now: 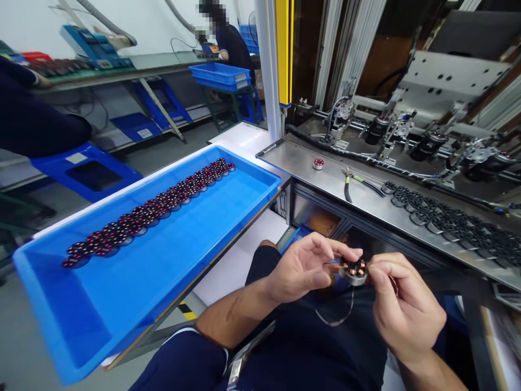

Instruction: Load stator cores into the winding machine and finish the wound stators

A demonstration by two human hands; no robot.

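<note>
Above my lap, a small motor stator (pixel 353 278) with copper windings and a silver rim is held between my two hands. My left hand (pixel 303 266) grips it from the left, the index finger lying over its top. At its right edge, the thumb and index finger of my right hand (pixel 405 304) pinch a thin copper wire (pixel 394 283), which loops out by the fingers. Another thin wire lead (pixel 337 324) hangs in a curve below the stator. The exact contact under my fingertips is partly hidden.
A blue tray (pixel 195 250) at left holds a long row of red-and-black stators (pixel 150 209). On the metal bench lie green-handled pliers (pixel 358 182), one red-topped stator (pixel 318 163) and many dark motor parts (pixel 451 217). Machine fixtures (pixel 378 127) stand behind. Two people sit at a far bench.
</note>
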